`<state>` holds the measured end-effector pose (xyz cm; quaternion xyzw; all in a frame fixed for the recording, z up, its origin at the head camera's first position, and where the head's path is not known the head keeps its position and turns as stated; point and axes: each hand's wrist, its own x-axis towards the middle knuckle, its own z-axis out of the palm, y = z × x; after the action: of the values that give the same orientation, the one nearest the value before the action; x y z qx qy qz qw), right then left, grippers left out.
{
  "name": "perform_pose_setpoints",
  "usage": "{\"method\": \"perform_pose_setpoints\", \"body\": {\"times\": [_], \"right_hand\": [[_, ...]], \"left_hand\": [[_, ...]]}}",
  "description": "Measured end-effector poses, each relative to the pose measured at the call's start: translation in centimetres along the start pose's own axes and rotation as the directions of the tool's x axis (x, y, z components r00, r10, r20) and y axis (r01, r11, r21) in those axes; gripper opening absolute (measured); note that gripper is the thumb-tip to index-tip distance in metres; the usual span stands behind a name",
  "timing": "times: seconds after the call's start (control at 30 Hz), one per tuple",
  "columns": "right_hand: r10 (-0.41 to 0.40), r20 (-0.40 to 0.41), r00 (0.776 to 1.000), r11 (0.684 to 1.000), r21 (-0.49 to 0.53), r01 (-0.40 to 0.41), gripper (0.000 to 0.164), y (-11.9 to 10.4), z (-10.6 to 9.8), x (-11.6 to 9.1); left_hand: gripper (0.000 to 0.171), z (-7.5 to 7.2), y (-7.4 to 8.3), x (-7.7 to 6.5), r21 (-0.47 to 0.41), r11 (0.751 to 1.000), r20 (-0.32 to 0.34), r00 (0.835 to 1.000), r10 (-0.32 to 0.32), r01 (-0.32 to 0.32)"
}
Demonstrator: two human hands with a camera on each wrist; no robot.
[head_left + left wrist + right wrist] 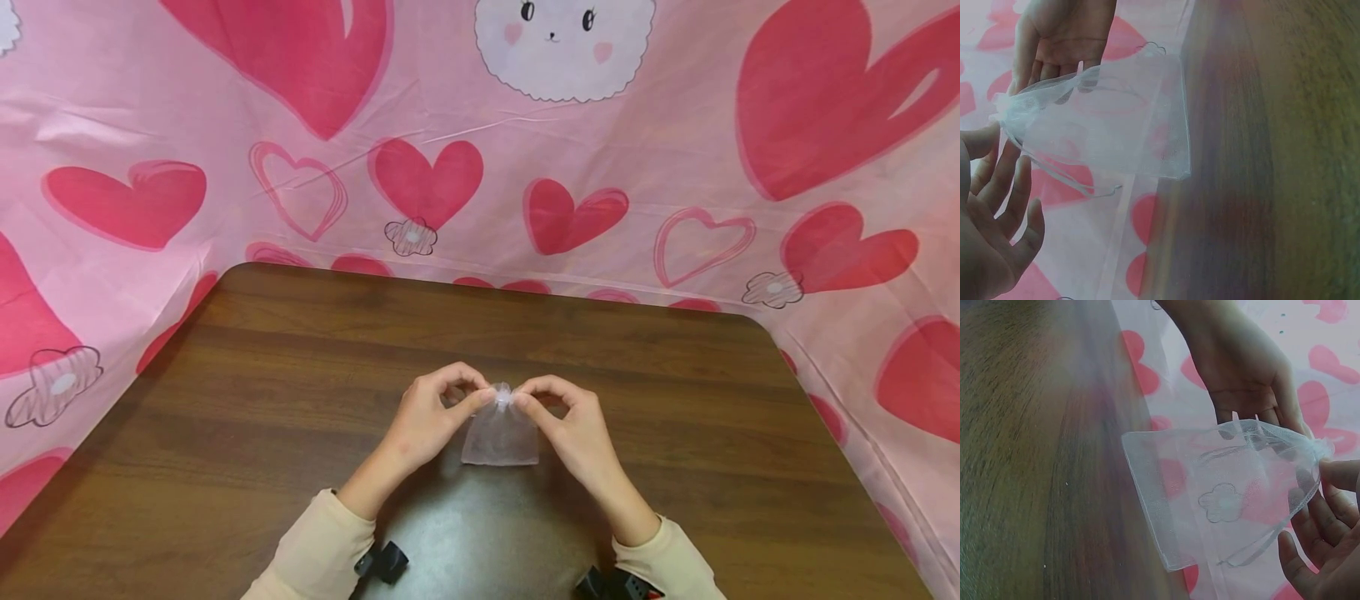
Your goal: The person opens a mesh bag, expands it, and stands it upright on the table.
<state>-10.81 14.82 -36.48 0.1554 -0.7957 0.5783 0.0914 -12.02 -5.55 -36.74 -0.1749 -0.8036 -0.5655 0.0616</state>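
Observation:
A small sheer white organza drawstring bag (499,442) is held up between both hands, its neck gathered tight and its flat bottom edge hanging down. My left hand (429,419) pinches one side of the neck between thumb and forefinger. On the other side my right hand (576,427) pinches the neck the same way, fingertips close to the left ones. Thin white drawstrings (1066,178) trail from the gathered neck in the left wrist view. Through the mesh, the hearts on the cloth behind and some fingers of the opposite hand show; no contents are visible.
The bag is above a dark brown wooden table (315,367) with rounded far corners. Pink cloth (450,108) printed with hearts stands behind it and along both sides. Black wrist cameras (390,562) are strapped at the cream sleeves (318,546).

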Motion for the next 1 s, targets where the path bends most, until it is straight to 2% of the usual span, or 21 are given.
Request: {"method": "perform_pose_setpoints", "body": {"times": [1.0], "right_hand": [[0.016,-0.02,1.0,1.0,0.025,-0.015,0.004,0.04,-0.73,0.22]], "left_hand": [[0.005,-0.52,-0.31,0.16,-0.003,1.0,-0.03,0.999,0.03,-0.03]]}}
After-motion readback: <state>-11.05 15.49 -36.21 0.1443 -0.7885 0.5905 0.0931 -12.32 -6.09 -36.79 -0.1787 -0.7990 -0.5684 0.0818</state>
